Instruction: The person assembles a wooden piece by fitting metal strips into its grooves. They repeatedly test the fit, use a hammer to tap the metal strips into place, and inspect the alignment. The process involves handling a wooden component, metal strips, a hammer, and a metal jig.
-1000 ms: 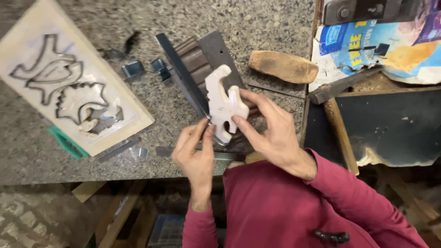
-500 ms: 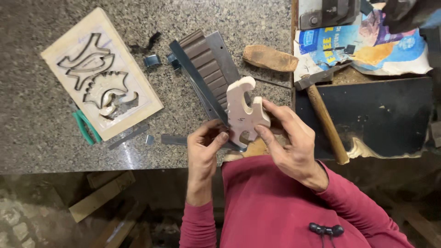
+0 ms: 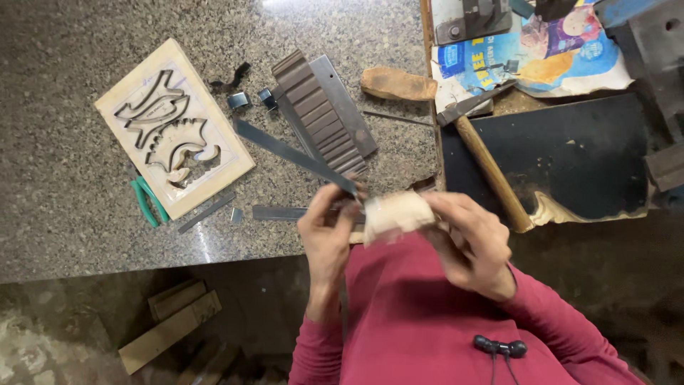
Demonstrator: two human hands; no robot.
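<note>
My right hand (image 3: pixel 467 239) grips a pale wooden cut-out piece (image 3: pixel 397 212), now turned edge-on and close to my chest over the counter's front edge. My left hand (image 3: pixel 329 235) pinches the near end of a long thin dark metal strip (image 3: pixel 292 153) right against that piece; the strip slants up and left across the granite counter (image 3: pixel 71 214). Both arms wear red sleeves.
On the counter lie a pale board (image 3: pixel 174 128) with bent metal outlines, green-handled pliers (image 3: pixel 148 199), a ribbed dark metal block (image 3: pixel 322 117), short metal strips (image 3: pixel 274 212) and a wooden handle (image 3: pixel 397 84). A hammer (image 3: pixel 481 150) rests on the dark bench (image 3: pixel 570 157) at right.
The wooden piece has been tipped from flat, showing its profile, to edge-on and drawn nearer my body. Both hands moved with it toward the counter's front edge, and my view shifted.
</note>
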